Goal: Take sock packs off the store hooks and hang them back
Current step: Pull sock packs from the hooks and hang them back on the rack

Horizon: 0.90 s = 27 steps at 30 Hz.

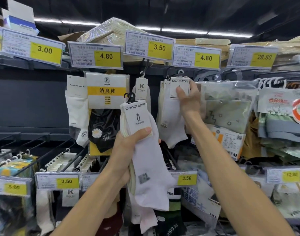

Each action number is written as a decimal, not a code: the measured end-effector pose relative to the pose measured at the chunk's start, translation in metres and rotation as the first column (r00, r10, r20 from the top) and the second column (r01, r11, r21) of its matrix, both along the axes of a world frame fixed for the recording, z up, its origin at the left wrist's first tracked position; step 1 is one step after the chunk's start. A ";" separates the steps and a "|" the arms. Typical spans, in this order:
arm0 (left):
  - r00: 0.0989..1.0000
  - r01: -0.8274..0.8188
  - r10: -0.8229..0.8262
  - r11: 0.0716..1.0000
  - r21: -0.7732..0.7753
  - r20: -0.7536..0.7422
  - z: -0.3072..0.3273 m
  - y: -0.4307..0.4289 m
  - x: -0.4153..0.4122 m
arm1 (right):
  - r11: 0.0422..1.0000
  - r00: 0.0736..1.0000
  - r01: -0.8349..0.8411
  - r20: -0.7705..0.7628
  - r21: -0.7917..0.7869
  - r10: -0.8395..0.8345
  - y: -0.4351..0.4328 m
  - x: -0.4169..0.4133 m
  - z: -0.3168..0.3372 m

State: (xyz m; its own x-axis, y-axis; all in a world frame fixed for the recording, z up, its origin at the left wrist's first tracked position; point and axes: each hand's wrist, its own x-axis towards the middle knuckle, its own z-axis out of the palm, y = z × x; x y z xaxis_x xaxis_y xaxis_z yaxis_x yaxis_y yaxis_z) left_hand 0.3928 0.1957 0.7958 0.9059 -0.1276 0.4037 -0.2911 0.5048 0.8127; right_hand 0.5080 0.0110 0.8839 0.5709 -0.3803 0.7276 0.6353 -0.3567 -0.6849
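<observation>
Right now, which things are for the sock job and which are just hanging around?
Part of the job: left hand holding a white sock pack; right hand pinching the hanging sock pack.
Just there: yellow-label sock pack; bagged green socks; price tags.

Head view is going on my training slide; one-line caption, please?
Left hand holds a white sock pack; right hand pinches a hanging pack.

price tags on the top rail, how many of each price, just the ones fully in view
3.00 tags: 1
4.80 tags: 2
3.50 tags: 1
28.80 tags: 1
total: 5
</observation>
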 end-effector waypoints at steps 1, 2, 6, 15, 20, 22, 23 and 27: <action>1.000 -0.002 0.002 1.000 0.002 -0.006 0.000 0.000 0.000 | 1.000 1.000 -0.011 0.008 -0.004 0.012 0.001 0.002 0.001; 1.000 -0.007 0.007 1.000 0.006 -0.014 0.000 0.000 0.001 | 1.000 1.000 -0.026 0.002 -0.017 0.026 0.001 0.005 0.001; 0.999 -0.001 0.002 1.000 0.030 -0.039 -0.002 0.000 0.005 | 0.990 0.994 -0.076 -0.083 -0.122 0.066 -0.005 0.014 0.001; 0.999 -0.042 0.043 0.997 0.062 -0.025 -0.006 0.001 0.011 | 0.964 0.977 0.032 -0.196 -0.263 -0.086 0.009 -0.031 -0.021; 0.999 -0.029 0.027 0.998 0.059 0.029 -0.002 -0.003 0.009 | 0.935 0.957 -0.286 -0.102 -0.208 0.270 0.033 -0.101 -0.050; 0.997 -0.006 0.000 0.997 0.071 0.077 0.000 -0.005 0.007 | 0.906 0.939 -0.340 -0.144 -0.250 0.313 0.036 -0.117 -0.056; 0.996 -0.003 -0.005 0.997 0.080 0.091 0.001 -0.006 0.006 | 0.897 0.935 -0.350 -0.156 -0.270 0.318 0.037 -0.121 -0.057; 0.994 0.036 -0.047 0.993 0.117 0.098 0.001 -0.006 0.002 | 0.880 0.911 -0.411 -0.157 -0.240 0.383 0.029 -0.122 -0.054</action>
State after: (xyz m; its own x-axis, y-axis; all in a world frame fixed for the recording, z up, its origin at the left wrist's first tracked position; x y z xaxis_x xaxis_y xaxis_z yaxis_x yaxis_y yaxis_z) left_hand 0.3944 0.1897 0.7972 0.8543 -0.2151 0.4732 -0.3551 0.4233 0.8335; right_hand 0.3856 0.0396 0.8299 0.7095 0.0898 0.6990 0.6936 -0.2645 -0.6700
